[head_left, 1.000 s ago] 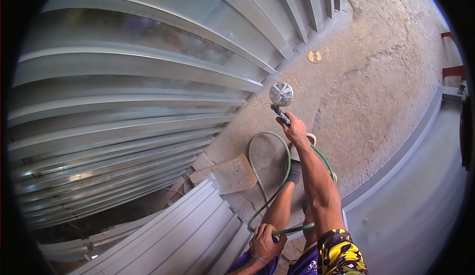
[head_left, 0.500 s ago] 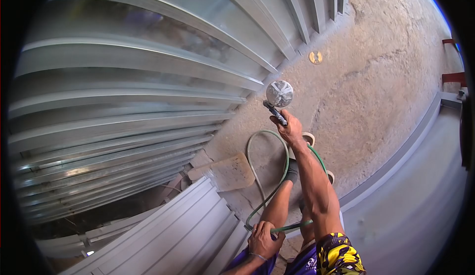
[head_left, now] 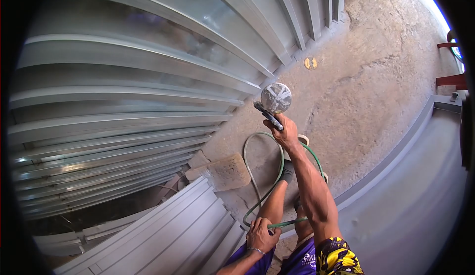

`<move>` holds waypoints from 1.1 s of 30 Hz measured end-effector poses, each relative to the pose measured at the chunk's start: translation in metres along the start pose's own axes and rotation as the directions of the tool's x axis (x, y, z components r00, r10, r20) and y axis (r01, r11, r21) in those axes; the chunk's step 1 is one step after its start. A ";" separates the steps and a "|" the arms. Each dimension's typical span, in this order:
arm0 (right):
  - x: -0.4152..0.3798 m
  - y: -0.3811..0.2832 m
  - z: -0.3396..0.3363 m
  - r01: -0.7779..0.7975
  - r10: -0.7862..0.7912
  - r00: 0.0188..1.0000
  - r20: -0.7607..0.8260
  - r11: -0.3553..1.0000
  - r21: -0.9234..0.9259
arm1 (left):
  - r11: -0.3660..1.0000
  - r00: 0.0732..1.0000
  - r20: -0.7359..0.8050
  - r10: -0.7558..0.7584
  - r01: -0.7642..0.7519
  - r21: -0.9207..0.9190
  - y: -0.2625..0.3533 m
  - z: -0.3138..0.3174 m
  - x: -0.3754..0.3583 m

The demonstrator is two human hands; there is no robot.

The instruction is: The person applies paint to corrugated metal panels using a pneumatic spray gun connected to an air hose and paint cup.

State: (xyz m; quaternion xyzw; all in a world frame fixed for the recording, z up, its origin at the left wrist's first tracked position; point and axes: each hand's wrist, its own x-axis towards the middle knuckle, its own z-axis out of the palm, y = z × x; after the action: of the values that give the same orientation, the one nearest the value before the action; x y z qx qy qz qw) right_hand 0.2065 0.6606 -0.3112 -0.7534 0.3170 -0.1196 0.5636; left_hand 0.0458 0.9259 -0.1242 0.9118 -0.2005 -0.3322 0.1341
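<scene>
The right hand [head_left: 283, 130] is clenched around the gun [head_left: 269, 116], its fingers wrapped about the dark, paint-marked body just behind the nozzle end, which points up and to the left in the view. Whether a finger presses a trigger, I cannot tell. The round cup [head_left: 276, 98], its silvery top streaked with white, sits beside the gun's body, above the floor [head_left: 361, 97] and near the lower ends of the metal ribs [head_left: 143, 52]. The left hand [head_left: 261, 235] is partly curled, back upward, low in the view by the person's bent knee; the green hose [head_left: 287, 223] passes at its thumb side, and the thumb and fingers close loosely about it. How firmly they grip is hidden. From there the hose runs in a wide loop over the floor, between the two hands, with another stretch passing behind the right forearm. A bracelet [head_left: 256, 251] circles the left wrist. Left of the loop lies a flat slab [head_left: 228, 173], close to the ends of the grey slats [head_left: 163, 230]. Beyond the cup, a small yellow disc [head_left: 310, 63] lies on the floor, apart from both hands.
</scene>
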 end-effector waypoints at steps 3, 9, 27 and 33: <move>-0.004 -0.009 -0.008 0.016 -0.016 0.999 0.048 1.000 -0.018 | 1.000 1.000 0.008 -0.001 0.001 0.004 -0.001 0.002 -0.001; -0.013 -0.024 -0.012 0.277 -0.276 0.961 -0.028 0.956 0.097 | 1.000 1.000 0.012 -0.020 0.020 0.000 0.004 -0.001 -0.002; 0.003 0.011 0.015 0.004 -0.003 1.000 0.022 0.999 -0.034 | 0.996 0.995 0.059 -0.081 0.080 0.026 -0.002 0.005 -0.005; 0.002 0.030 0.020 -0.058 0.058 0.998 -0.002 0.997 -0.043 | 0.998 0.998 0.043 -0.055 0.054 0.023 -0.001 0.004 -0.003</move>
State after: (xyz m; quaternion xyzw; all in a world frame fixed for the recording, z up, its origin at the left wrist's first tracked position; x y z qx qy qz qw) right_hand 0.2085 0.6695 -0.3465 -0.7558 0.3414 -0.0968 0.5503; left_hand 0.0414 0.9274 -0.1256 0.9109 -0.1819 -0.3533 0.1107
